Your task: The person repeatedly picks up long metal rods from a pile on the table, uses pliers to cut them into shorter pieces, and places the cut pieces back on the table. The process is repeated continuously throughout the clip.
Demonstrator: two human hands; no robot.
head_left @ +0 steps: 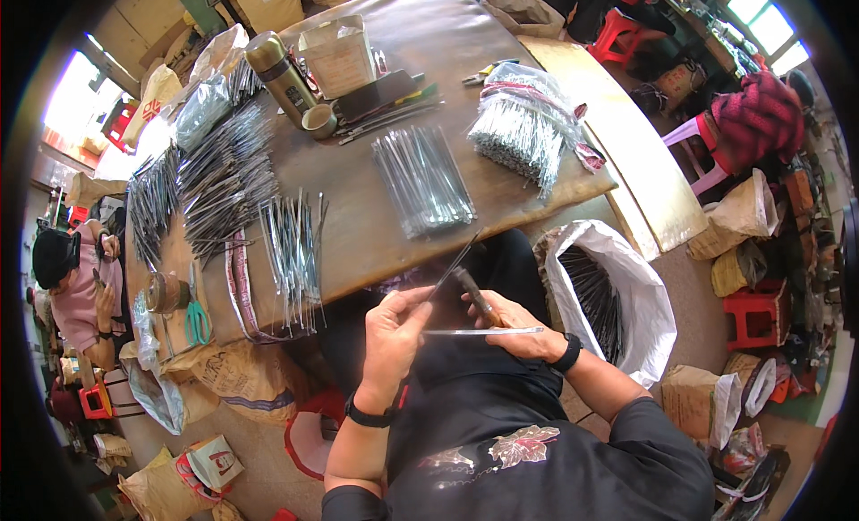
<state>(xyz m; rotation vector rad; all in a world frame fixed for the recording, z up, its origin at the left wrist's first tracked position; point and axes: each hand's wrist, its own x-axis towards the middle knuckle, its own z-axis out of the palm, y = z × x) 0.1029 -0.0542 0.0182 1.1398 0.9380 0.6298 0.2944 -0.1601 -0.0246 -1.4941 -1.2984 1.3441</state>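
And here's the angle to watch: the dark rod [457, 262] sits in front of the body, near the desk [344, 208] edge, the left hand's [392, 331] grip pinched on its lower end, its long axis running away and up to the right. Across from it the right hand's [530, 340] grip is wrapped round the brown tool [481, 300], which slants up-left so its tip stands just right of the rod, contact impossible to call, while the silvery strip [474, 331] lies crosswise below, its right end against the right fingers.
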